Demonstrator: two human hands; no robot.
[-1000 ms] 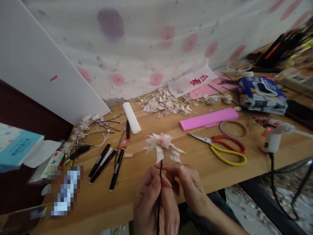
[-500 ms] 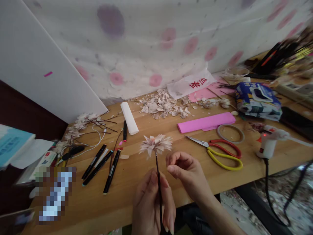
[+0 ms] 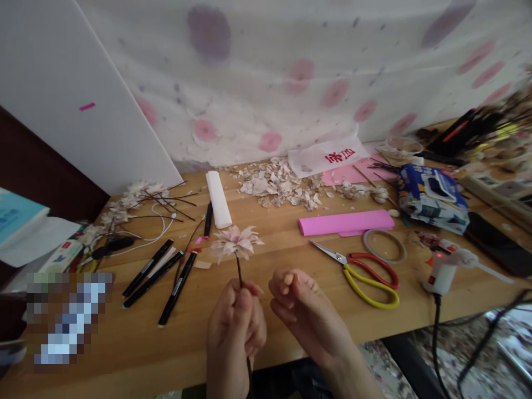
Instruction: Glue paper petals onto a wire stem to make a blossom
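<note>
My left hand (image 3: 235, 321) is closed round the thin dark wire stem of a pale pink paper flower (image 3: 235, 241), which stands upright above my fist over the wooden table (image 3: 291, 260). My right hand (image 3: 301, 307) hovers just to the right of the stem, fingers loosely curled, with nothing visible in them. The red and yellow scissors (image 3: 361, 269) lie on the table a little to the right of that hand.
Black marker pens (image 3: 166, 277) lie left of my hands. A white paper roll (image 3: 218, 198), a heap of paper petals (image 3: 278, 185), folded pink paper (image 3: 344, 223), a tape ring (image 3: 384, 245) and a white glue gun (image 3: 443, 269) lie across the table. Finished flower stems (image 3: 137, 205) lie at far left.
My left hand has tilted the flower to the left and lowered it. My right hand has let go of the stem and drawn off to the right, fingers curling in.
</note>
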